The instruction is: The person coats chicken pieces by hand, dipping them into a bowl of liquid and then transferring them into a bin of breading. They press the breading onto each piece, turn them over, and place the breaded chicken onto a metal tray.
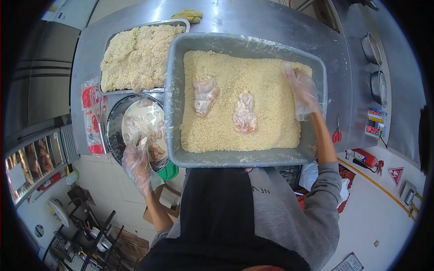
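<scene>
My left hand (137,161), in a clear plastic glove, reaches into a dark round bowl (113,132) of milky batter (145,110). Its fingertips are at the batter beside wet raw chicken pieces (156,151); whether they grip one is unclear. At the right end of a grey plastic tub (237,162), my gloved right hand (301,86) touches the pale crumbly breading (217,135), fingers partly hidden. Two raw, batter-wet chicken pieces lie uncovered on that breading: one at left (205,96), another near the middle (245,113).
A metal tray (184,22) heaped with breading-coated pieces (139,57) adjoins the tub. A wire whisk (99,115) lies on a red-and-white plastic packet (90,128). Red-handled scissors (337,135) and a yellowish cloth (188,15) rest on the steel table (271,25).
</scene>
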